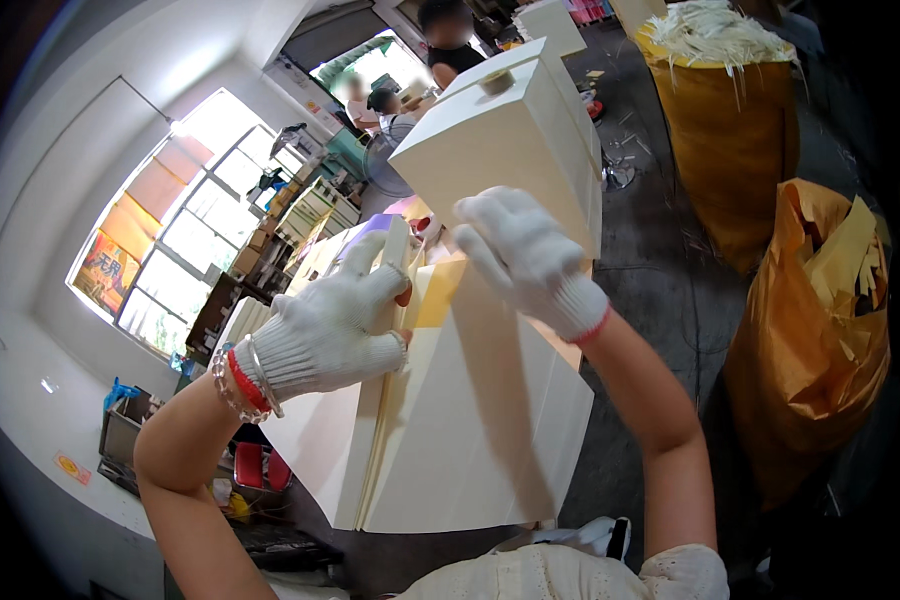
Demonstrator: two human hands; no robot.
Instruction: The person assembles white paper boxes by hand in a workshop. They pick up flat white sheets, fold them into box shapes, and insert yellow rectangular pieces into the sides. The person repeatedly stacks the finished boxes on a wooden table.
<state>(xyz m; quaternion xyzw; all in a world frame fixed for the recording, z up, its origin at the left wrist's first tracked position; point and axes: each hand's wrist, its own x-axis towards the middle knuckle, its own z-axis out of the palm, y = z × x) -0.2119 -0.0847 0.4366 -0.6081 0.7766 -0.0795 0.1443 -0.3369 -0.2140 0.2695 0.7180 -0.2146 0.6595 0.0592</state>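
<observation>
My left hand (330,320), in a white knit glove with bare fingertips showing, bends over the raised edge of a pile of cream sheets (375,430) and grips it. The thumb stretches across the narrow gap between two parts of the pile. My right hand (525,255), also gloved in white, hangs above the far right of the pile, its fingers curled and close together. Whatever it may hold is hidden. A broad white sheet (460,420) tops the pile's right part, crossed by a shadow. Beyond my left fingers lies a yellow patch (438,295).
A tall white block-like stack (500,150) stands straight ahead with a tape roll (496,82) on it. Two large orange-brown sacks of paper scraps (730,140) stand on the right. A fan (388,160) and several people are farther back. Cluttered shelves (305,215) line the left.
</observation>
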